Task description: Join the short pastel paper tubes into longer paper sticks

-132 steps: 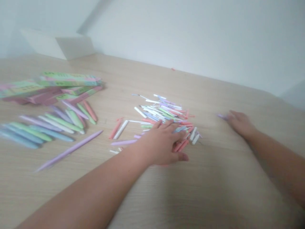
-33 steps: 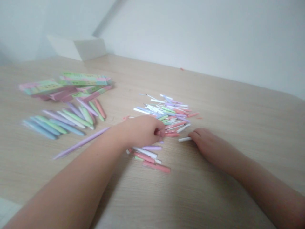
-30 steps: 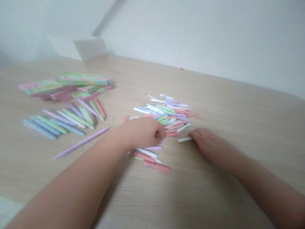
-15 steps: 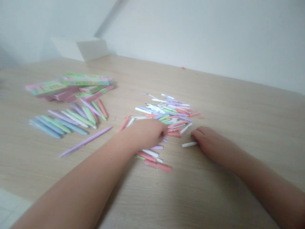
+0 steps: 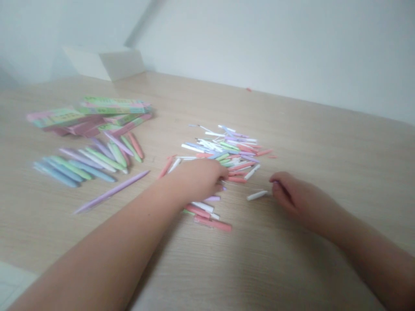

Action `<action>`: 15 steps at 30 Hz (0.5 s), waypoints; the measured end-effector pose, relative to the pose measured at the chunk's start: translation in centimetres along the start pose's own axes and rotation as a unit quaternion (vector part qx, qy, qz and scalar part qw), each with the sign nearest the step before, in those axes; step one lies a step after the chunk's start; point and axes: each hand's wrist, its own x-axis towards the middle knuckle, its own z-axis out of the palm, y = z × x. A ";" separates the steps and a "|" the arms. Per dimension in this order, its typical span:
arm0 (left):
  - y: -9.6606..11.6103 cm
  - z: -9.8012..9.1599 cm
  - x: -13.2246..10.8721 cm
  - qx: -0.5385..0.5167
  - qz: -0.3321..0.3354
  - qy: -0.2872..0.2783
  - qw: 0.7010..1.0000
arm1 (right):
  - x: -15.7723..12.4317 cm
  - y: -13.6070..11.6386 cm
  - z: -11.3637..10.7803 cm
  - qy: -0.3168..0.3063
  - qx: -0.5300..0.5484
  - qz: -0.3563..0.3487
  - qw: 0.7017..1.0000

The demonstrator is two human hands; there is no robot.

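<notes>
My left hand [image 5: 207, 177] rests at the near side of a pile of pen parts [image 5: 227, 151] in white, red, green, blue and purple. Its fingers curl downward, and what they hold, if anything, is hidden. A small purple piece [image 5: 223, 188] peeks out below it. To the right, my right hand [image 5: 288, 194] is closed with fingers and thumb together; anything in its pinch is too small to name. A white pen barrel [image 5: 257, 195] lies on the table just left of its fingertips. Loose red barrels [image 5: 214, 224] lie nearer to me, below the left hand.
Several assembled pens [image 5: 94, 160] lie at the left, with one purple pen [image 5: 112, 192] apart from them. Behind are colourful pen boxes [image 5: 113, 106] in a heap. A white open box [image 5: 121, 65] stands by the wall on the wooden table [image 5: 324, 142].
My right hand has drawn back slightly to the right, away from the white barrel, and turned so the thumb side shows. The left hand stays at the pile. The view has shifted a little.
</notes>
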 end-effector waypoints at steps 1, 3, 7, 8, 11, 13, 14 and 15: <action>0.0 0.0 0.0 0.001 0.000 -0.002 1.000 | -0.2 0.0 0.1 -0.005 0.009 -0.003 1.000; -0.1 -0.1 0.0 0.000 0.003 -0.007 1.000 | -0.7 0.0 0.4 -0.006 0.010 -0.027 1.000; 0.1 -0.2 0.0 -0.004 0.011 -0.010 1.000 | -1.1 -0.6 0.7 -0.012 -0.031 -0.129 0.991; 0.2 -0.2 0.0 -0.005 0.012 -0.009 1.000 | -1.2 -0.9 0.7 -0.032 -0.041 -0.150 0.987; 0.3 -0.2 0.0 -0.007 0.011 -0.009 1.000 | -1.1 -1.8 0.7 -0.096 -0.041 -0.189 0.976; 0.5 -0.1 0.1 -0.009 0.012 -0.010 1.000 | -1.0 -2.1 0.9 -0.107 -0.029 -0.197 0.974; 0.5 0.0 0.1 -0.009 0.013 -0.008 1.000 | -0.9 -2.1 1.0 -0.106 -0.022 -0.198 0.974; 0.6 0.1 0.1 -0.008 0.014 -0.003 1.000 | -0.9 -2.0 1.2 -0.104 -0.017 -0.196 0.975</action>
